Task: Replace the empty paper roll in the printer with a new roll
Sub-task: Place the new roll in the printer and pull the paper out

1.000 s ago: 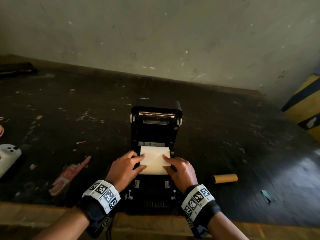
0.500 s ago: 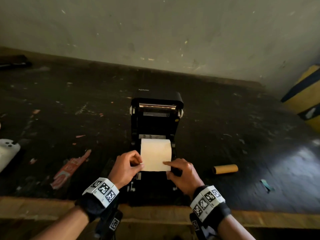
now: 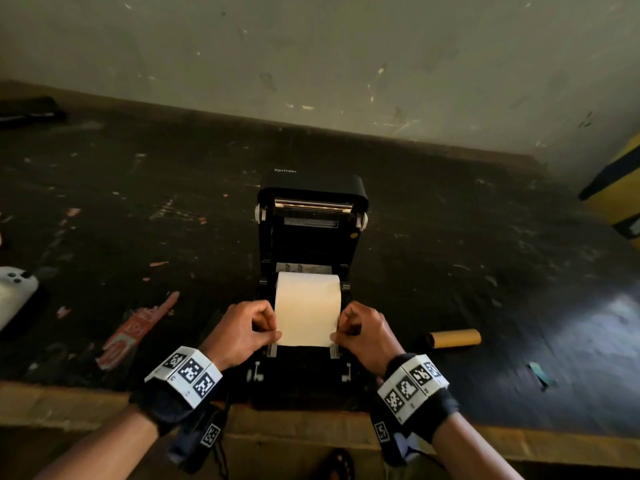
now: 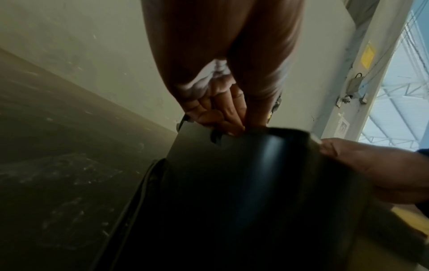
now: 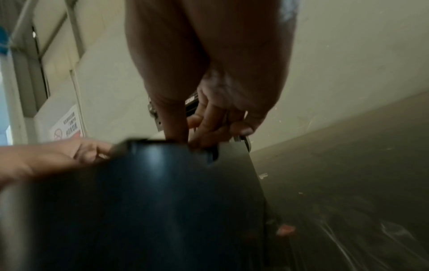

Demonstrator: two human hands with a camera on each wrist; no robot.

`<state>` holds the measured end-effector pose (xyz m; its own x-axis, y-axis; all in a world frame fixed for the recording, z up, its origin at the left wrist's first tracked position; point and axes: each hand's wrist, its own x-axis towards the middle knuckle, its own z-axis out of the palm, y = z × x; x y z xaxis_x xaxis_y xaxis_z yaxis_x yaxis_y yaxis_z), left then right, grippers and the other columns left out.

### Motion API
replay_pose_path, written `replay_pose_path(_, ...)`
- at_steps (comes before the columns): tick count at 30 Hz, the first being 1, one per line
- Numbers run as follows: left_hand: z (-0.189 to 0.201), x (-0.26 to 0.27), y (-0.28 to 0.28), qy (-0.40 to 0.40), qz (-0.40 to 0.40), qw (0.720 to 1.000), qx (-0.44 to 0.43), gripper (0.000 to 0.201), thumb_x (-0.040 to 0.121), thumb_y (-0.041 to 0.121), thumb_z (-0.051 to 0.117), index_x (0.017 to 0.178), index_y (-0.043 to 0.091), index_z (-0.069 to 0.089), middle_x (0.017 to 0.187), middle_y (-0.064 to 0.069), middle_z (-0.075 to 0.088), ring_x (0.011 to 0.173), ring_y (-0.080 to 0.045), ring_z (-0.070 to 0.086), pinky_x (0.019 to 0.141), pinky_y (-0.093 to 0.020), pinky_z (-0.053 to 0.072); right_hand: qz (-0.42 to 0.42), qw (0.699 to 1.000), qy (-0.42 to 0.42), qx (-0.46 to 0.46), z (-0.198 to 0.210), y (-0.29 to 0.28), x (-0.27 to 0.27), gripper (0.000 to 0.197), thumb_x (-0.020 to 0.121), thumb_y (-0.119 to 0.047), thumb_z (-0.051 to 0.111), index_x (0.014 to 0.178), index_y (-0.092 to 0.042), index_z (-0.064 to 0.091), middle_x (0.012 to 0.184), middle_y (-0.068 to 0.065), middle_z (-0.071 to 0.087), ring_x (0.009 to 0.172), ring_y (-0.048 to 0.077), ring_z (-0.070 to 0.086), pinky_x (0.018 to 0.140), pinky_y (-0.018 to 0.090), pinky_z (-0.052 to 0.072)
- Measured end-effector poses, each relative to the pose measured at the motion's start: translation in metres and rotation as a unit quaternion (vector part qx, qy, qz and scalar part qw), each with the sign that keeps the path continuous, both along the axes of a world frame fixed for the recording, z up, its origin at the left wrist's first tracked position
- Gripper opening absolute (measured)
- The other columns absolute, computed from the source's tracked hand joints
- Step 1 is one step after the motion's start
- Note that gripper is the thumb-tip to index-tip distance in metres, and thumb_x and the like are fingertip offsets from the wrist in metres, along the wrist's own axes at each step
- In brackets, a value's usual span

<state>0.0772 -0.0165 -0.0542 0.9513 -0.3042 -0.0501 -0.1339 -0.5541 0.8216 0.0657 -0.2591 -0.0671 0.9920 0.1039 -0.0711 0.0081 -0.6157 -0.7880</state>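
Printer (image 3: pixel 313 237), black with its lid raised, sits at the near edge of a dark worktop (image 3: pixel 138 202); a new paper roll (image 3: pixel 307 296) lies in its open bay, a sheet drawn from it toward the printer's front. The left hand (image 3: pixel 244 332) pinches the sheet's left edge and the right hand (image 3: pixel 365 332) its right edge, fingers curled. Right of the printer lies the empty cardboard core (image 3: pixel 454 338), well apart; left of it, a red wrapper (image 3: pixel 138 329) and a white device (image 3: pixel 14 289). Only the head view shows the paper. The left wrist view shows the left hand's fingers (image 4: pixel 223 110) at the printer's dark front, with a window beyond; the right wrist view shows the right hand's fingers (image 5: pixel 216 119) likewise, and a wall sign (image 5: pixel 67 126).
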Motion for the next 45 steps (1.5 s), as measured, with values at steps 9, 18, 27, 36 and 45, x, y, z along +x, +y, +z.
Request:
replay_pose_path(9, 0.000, 0.005, 0.004, 0.021, -0.007, 1.000, -0.013, 0.018, 0.072, 0.010, 0.075, 0.075, 0.013, 0.057, 0.079, -0.005, 0.069, 0.076, -0.009, 0.066, 0.070, -0.024, 0.051, 0.027, 0.998, 0.045, 0.018, 0.007, -0.006, 0.006, 0.027, 0.071, -0.015, 0.077, 0.070, -0.023, 0.052, 0.080, 0.005, 0.068, 0.076, 0.017, 0.067, 0.069, 0.028, 0.056)
replay_pose_path(18, 0.001, 0.006, 0.004, 0.001, -0.011, 1.000, 0.009, 0.021, 0.071, 0.015, 0.076, 0.069, 0.017, 0.055, 0.074, -0.004, 0.067, 0.071, -0.014, 0.065, 0.068, -0.032, 0.054, -0.001, 0.999, 0.021, -0.031, 0.002, 0.004, 0.004, 0.028, 0.073, -0.016, 0.074, 0.065, -0.024, 0.049, 0.073, -0.003, 0.061, 0.070, 0.014, 0.059, 0.066, 0.027, 0.052)
replay_pose_path(27, 0.002, 0.002, 0.000, -0.010, -0.019, 0.999, 0.024, 0.024, 0.072, 0.012, 0.074, 0.065, 0.017, 0.052, 0.067, -0.005, 0.063, 0.066, -0.019, 0.061, 0.066, -0.036, 0.052, -0.031, 0.999, 0.016, 0.001, 0.000, 0.004, 0.000, 0.029, 0.071, -0.016, 0.077, 0.064, -0.025, 0.050, 0.071, -0.003, 0.063, 0.065, 0.011, 0.060, 0.061, 0.023, 0.051)
replay_pose_path(36, 0.003, -0.001, -0.001, -0.010, -0.022, 0.999, 0.032, 0.023, 0.072, 0.011, 0.074, 0.066, 0.015, 0.053, 0.066, -0.001, 0.063, 0.062, -0.010, 0.060, 0.063, -0.026, 0.051, -0.042, 0.998, 0.031, 0.031, 0.006, 0.004, 0.001, 0.021, 0.069, -0.017, 0.080, 0.070, -0.019, 0.059, 0.080, 0.005, 0.070, 0.077, 0.018, 0.067, 0.071, 0.030, 0.057)
replay_pose_path(45, 0.000, -0.004, 0.003, -0.020, -0.009, 1.000, -0.002, 0.019, 0.073, 0.008, 0.073, 0.076, 0.013, 0.055, 0.078, -0.004, 0.068, 0.075, -0.012, 0.065, 0.070, -0.030, 0.054, -0.060, 0.997, 0.025, 0.033, 0.005, 0.006, -0.002, 0.020, 0.071, -0.012, 0.078, 0.070, -0.014, 0.059, 0.076, 0.006, 0.071, 0.069, 0.013, 0.066, 0.062, 0.018, 0.053)
